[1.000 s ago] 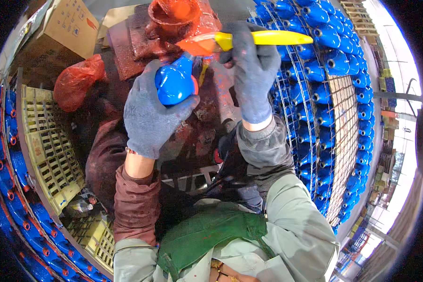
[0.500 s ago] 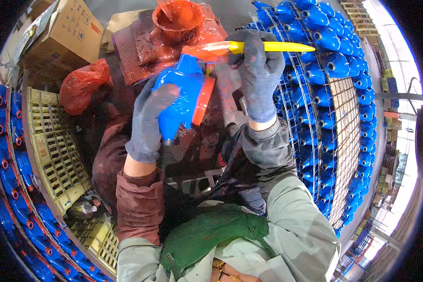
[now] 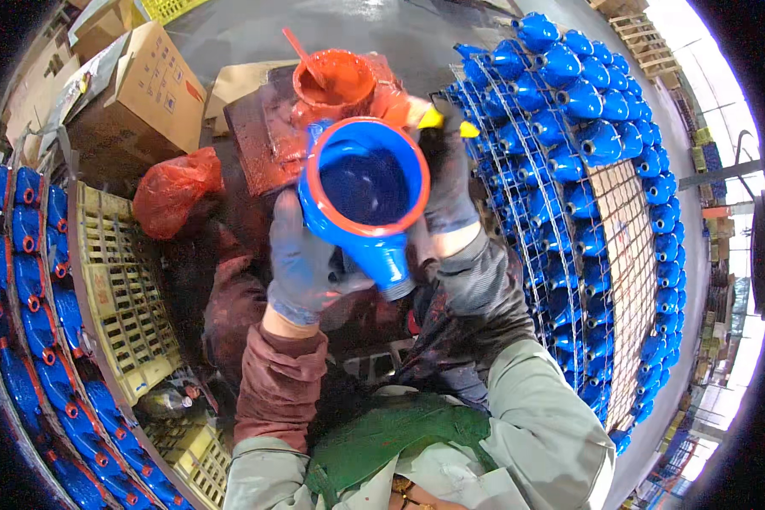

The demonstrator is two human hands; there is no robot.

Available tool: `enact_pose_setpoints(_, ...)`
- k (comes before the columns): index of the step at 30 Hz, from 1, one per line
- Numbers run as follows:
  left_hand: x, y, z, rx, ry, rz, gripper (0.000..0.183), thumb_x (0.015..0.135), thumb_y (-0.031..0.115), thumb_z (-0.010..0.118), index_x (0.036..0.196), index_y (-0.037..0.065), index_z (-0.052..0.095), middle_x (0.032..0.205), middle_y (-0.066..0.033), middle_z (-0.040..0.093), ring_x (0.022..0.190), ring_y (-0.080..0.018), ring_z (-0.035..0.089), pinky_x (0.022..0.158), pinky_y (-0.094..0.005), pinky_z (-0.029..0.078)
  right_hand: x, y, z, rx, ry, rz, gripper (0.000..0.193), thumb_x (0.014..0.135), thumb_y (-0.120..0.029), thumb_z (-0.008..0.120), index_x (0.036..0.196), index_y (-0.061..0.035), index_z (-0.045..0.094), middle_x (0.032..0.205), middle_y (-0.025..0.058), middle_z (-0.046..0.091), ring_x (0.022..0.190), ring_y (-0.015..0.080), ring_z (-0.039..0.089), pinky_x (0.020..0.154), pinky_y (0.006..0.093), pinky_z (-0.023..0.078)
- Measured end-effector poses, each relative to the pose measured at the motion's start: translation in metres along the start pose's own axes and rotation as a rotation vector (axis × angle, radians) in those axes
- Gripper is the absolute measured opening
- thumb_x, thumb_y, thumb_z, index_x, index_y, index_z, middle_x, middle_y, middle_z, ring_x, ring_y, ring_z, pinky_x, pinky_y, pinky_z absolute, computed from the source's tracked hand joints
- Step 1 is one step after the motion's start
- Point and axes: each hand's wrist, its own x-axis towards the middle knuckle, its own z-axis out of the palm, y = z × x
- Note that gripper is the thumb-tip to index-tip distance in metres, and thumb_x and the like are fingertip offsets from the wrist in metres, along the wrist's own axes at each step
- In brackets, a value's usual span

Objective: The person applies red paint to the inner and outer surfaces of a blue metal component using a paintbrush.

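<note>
A blue funnel-shaped metal casting (image 3: 367,189) is held up in front of me by my gloved left hand (image 3: 300,255). Its round mouth, edged in red paint, faces up toward me, and its narrow neck points down and to the right. My gloved right hand (image 3: 450,183), partly behind the casting, is closed around a yellow-handled paintbrush (image 3: 431,117) with red paint at its bristle end. Whether the bristles touch the rim is hard to see. Just beyond stands a paint-covered bowl (image 3: 340,104) of red paint, with a red stick (image 3: 303,53) leaning in it.
To the right, wire-mesh racks (image 3: 561,280) carry many blue castings (image 3: 602,143). More red-rimmed castings (image 3: 38,310) line the far left, beside a cream plastic crate (image 3: 127,297). A red plastic bag (image 3: 177,191) and a cardboard box (image 3: 149,98) lie at the upper left.
The casting has been turned so its red-edged mouth faces me, and it has moved right. My right hand has drawn back slightly, tilting the brush; the view has shifted a little.
</note>
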Motion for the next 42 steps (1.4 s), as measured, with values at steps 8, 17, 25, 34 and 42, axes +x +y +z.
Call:
enact_pose_setpoints(8,0.009,-0.004,-0.004,0.948,0.227,0.251,0.059,0.088,0.045,0.061,0.126,0.001,0.052,0.118,-0.0121,0.062,0.103,-0.0257,0.062,0.088,-0.0395,0.050,-0.035,-0.022,0.050,-0.526,-0.022,-0.386,0.034,0.101,-0.033,0.045,0.107,-0.0021,0.057,0.076,0.0045,0.060,0.059,0.0132,0.055,0.052,0.0268,0.044)
enact_pose_setpoints(17,0.009,-0.017,-0.003,2.168,0.315,0.502,0.073,0.071,0.048,0.073,0.126,0.004,0.052,0.110,-0.0228,0.060,0.093,-0.0424,0.061,0.079,-0.0461,0.051,-0.038,-0.008,0.046,-1.490,-0.010,-0.812,0.020,0.084,-0.024,0.071,0.084,-0.0039,0.067,0.063,0.0060,0.061,0.052,0.0175,0.059,0.048,0.0291,0.043)
enact_pose_setpoints(25,0.010,0.000,-0.003,1.202,0.252,0.221,0.072,0.080,0.045,0.068,0.131,-0.002,0.048,0.118,-0.0180,0.061,0.101,-0.0273,0.064,0.085,-0.0366,0.052,-0.048,-0.022,0.061,-0.963,0.041,-0.662,0.019,0.090,-0.016,0.061,0.095,0.0022,0.062,0.076,0.0068,0.065,0.054,0.0042,0.052,0.048,0.0187,0.040)
enact_pose_setpoints(34,0.001,-0.026,-0.014,-0.367,-0.075,-0.191,0.085,0.081,0.063,0.055,0.136,0.000,0.042,0.127,-0.0211,0.056,0.108,-0.0392,0.059,0.093,-0.0504,0.049,-0.031,0.014,0.033,-0.210,-0.097,-0.029,0.038,0.093,-0.044,0.056,0.098,-0.0059,0.057,0.079,0.0068,0.064,0.067,0.0154,0.059,0.064,0.0271,0.050)
enact_pose_setpoints(42,0.030,-0.060,-0.023,-0.585,-0.673,-0.404,0.074,0.088,0.054,0.055,0.141,0.008,0.033,0.136,-0.0266,0.044,0.110,-0.0501,0.049,0.071,-0.0512,0.052,-0.035,0.016,0.036,0.053,0.143,0.163,0.047,0.087,-0.056,0.059,0.090,-0.0089,0.056,0.070,0.0011,0.056,0.063,0.0129,0.055,0.060,0.0251,0.045)
